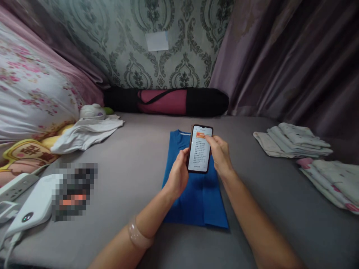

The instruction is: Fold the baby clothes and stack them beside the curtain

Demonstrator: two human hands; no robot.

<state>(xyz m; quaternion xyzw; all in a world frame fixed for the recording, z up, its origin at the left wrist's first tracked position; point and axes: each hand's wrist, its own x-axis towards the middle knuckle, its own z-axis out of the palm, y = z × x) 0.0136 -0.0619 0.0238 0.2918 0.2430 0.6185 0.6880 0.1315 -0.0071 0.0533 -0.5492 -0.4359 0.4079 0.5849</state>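
A smartphone [199, 151] in a dark case is held upright above a folded blue shirt [192, 201], its lit screen showing lines of text and an orange banner. My left hand [178, 173] grips the phone's left edge, fingers partly hidden behind it. At the right edge, my right hand [221, 155] also holds the phone, with the thumb on the upper right of the screen. The blue shirt lies flat on the grey sheet, its collar toward the wall. A pale bangle [138, 235] circles my left wrist.
Folded cloths [297, 140] and a second folded stack [333, 183] lie on the right. A white power bank [36, 205] and a power strip [17, 186] sit at the left, near a crumpled white cloth [86, 134]. A black and maroon bag [162, 101] rests against the wall.
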